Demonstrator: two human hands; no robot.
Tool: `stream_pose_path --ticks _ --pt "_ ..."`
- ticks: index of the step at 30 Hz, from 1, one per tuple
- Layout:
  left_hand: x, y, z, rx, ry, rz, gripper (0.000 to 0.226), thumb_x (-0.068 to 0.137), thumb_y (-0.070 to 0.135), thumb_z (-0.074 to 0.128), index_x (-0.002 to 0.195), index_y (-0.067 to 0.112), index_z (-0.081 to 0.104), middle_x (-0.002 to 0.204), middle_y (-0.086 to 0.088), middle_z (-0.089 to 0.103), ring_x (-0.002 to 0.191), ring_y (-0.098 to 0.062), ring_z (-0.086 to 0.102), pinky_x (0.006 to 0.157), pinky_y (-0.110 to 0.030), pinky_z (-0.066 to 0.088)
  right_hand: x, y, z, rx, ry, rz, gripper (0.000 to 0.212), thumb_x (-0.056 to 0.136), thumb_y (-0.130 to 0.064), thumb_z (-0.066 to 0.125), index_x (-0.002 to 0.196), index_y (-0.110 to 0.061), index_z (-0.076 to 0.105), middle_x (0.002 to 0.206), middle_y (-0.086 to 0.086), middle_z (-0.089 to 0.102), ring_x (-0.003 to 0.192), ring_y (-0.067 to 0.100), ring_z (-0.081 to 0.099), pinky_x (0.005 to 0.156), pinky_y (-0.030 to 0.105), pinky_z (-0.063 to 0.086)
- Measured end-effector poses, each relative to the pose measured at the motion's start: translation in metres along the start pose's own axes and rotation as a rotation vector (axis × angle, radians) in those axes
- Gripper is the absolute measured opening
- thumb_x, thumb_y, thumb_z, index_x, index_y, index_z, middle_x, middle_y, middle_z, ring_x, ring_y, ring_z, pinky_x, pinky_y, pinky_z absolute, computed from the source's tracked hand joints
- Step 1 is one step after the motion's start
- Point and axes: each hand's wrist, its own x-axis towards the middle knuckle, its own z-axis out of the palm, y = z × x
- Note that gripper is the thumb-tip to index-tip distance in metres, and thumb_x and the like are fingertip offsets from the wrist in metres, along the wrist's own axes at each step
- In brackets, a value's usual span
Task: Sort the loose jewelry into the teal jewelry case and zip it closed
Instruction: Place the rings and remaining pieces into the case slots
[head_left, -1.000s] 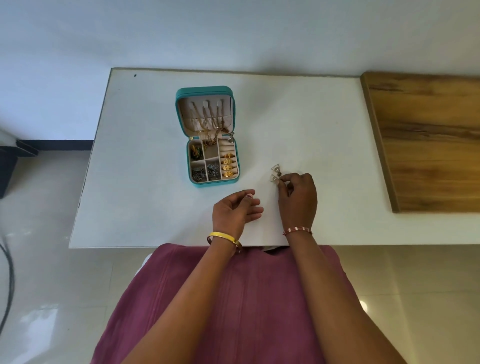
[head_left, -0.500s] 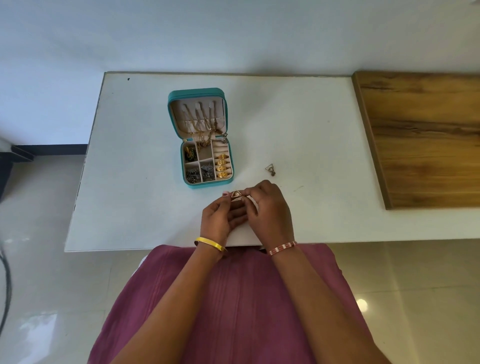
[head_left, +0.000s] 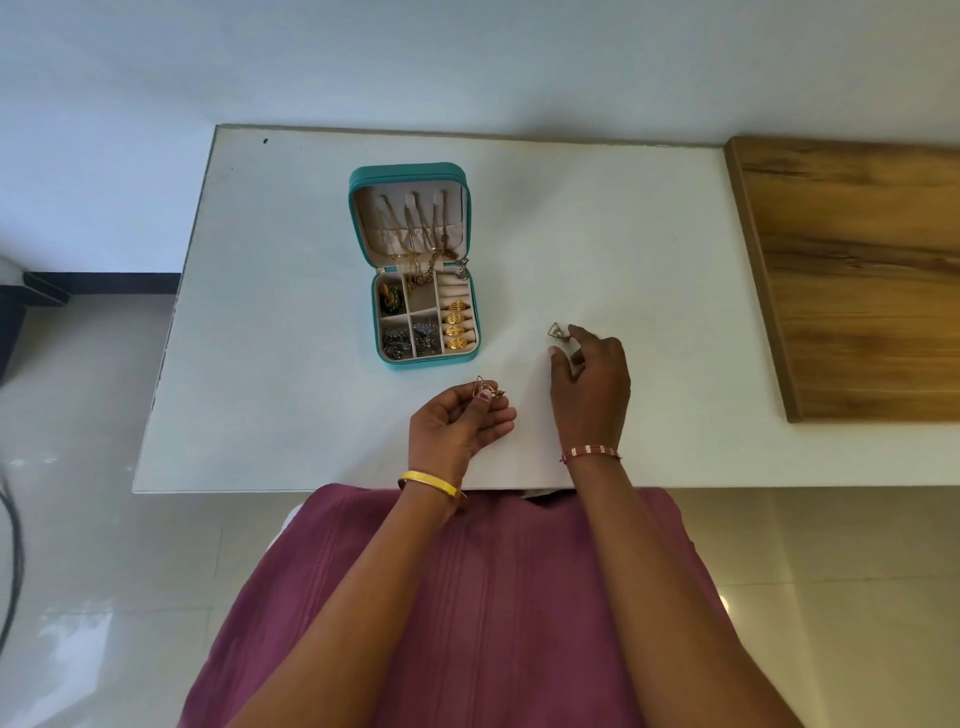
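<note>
A: The hands have split apart since half a second ago. They were pressed together over one small gold triangular earring; now the right hand has gone out to the second gold triangular earring lying on the white tabletop.

B: And the left hand?

A: Palm up near the table's front edge, fingers curled, thumb pinning the first gold triangular earring against its fingertips.

B: Has the right one got a grip?

A: The forefinger tip touches the earring, the thumb sits apart just below it, fingers loosely bent. No pinch that I can see.

B: The case?

A: The teal zip-around jewelry case lies open left of both hands, lid tilted back with thin gold chains hanging in it. The tray holds gold rings in the right-hand slot and dark silver pieces in the front compartments.

B: Anything else?

A: A brown wooden board on the right side, well apart from everything.
</note>
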Motion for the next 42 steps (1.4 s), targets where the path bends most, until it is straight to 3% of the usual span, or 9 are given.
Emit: stream_pose_path --ticks 3,11,17,21,26,30,35,37,42 --pt "0.000 0.000 0.000 0.002 -0.002 -0.010 0.012 0.088 -0.001 0.051 0.095 -0.002 0.060 0.064 -0.003 0.071 0.063 -0.015 0.069 0.061 -0.023 0.058 0.005 -0.002 0.005 -0.063 -0.007 0.029 0.030 0.088 -0.016 0.059 0.117 -0.007 0.060 0.106 0.016 0.056 0.091 0.028 0.057 0.077 0.027 0.042" --pt "-0.001 0.001 0.000 -0.011 0.000 -0.021 0.012 0.088 0.000 0.051 0.097 -0.002 0.060 0.064 -0.002 0.072 0.063 -0.015 0.069 0.060 -0.022 0.057 0.004 0.001 0.004 -0.042 0.029 0.018 0.013 0.086 -0.011 0.061 0.092 0.000 0.065 0.095 0.017 0.059 0.080 0.027 0.059 0.067 0.020 0.035" --pt "-0.004 0.004 0.000 -0.026 0.063 -0.023 0.014 0.087 0.002 0.054 0.098 -0.002 0.061 0.067 -0.003 0.071 0.062 -0.013 0.069 0.060 -0.021 0.057 -0.015 -0.013 -0.003 0.256 -0.090 0.048 0.006 0.084 -0.009 0.063 0.083 -0.004 0.068 0.078 0.005 0.065 0.067 0.016 0.059 0.063 0.030 0.054" --pt "-0.008 0.012 -0.009 -0.026 0.144 0.034 0.020 0.086 0.002 0.055 0.103 -0.005 0.061 0.081 -0.012 0.066 0.063 -0.012 0.069 0.063 -0.021 0.058 -0.038 -0.035 0.000 0.330 -0.220 0.000 0.003 0.081 -0.006 0.066 0.081 -0.007 0.069 0.077 0.003 0.066 0.063 0.003 0.057 0.061 0.006 0.044" --pt "-0.011 0.034 -0.027 -0.014 0.221 0.198 0.015 0.087 0.004 0.055 0.100 0.000 0.062 0.081 -0.011 0.066 0.064 -0.010 0.069 0.066 -0.021 0.058 -0.038 -0.064 0.009 0.368 -0.269 -0.029 0.010 0.081 -0.010 0.067 0.090 -0.006 0.070 0.086 0.004 0.068 0.068 0.005 0.059 0.065 0.014 0.052" --pt "-0.003 0.044 -0.037 0.005 0.271 0.283 0.018 0.087 0.002 0.054 0.104 0.001 0.061 0.079 -0.010 0.065 0.061 -0.008 0.068 0.062 -0.019 0.057 -0.015 -0.089 0.023 0.315 -0.287 -0.106 0.014 0.080 -0.005 0.067 0.093 -0.004 0.070 0.090 0.005 0.071 0.073 0.003 0.060 0.067 0.002 0.045" --pt "0.007 0.039 -0.045 0.007 0.278 0.272 0.020 0.087 0.002 0.054 0.105 0.004 0.061 0.064 0.005 0.070 0.061 -0.007 0.068 0.059 -0.017 0.055 0.018 -0.101 0.045 0.127 -0.291 -0.212 0.012 0.082 -0.003 0.063 0.092 -0.005 0.069 0.092 0.012 0.071 0.085 0.022 0.065 0.074 0.023 0.049" --pt "0.010 0.037 -0.047 -0.007 0.282 0.254 0.021 0.087 0.001 0.054 0.106 0.002 0.061 0.068 0.002 0.069 0.061 -0.007 0.067 0.060 -0.017 0.056 0.027 -0.099 0.054 0.051 -0.294 -0.259 0.009 0.082 -0.006 0.064 0.090 -0.007 0.069 0.089 0.013 0.070 0.083 0.026 0.064 0.074 0.029 0.051" --pt "0.013 0.034 -0.047 -0.050 0.277 0.231 0.020 0.087 0.000 0.054 0.104 0.002 0.062 0.061 0.007 0.069 0.060 -0.008 0.067 0.060 -0.019 0.056 0.036 -0.096 0.067 -0.043 -0.307 -0.290 0.009 0.080 -0.012 0.067 0.089 -0.010 0.069 0.089 0.014 0.069 0.085 0.027 0.063 0.073 0.033 0.053"
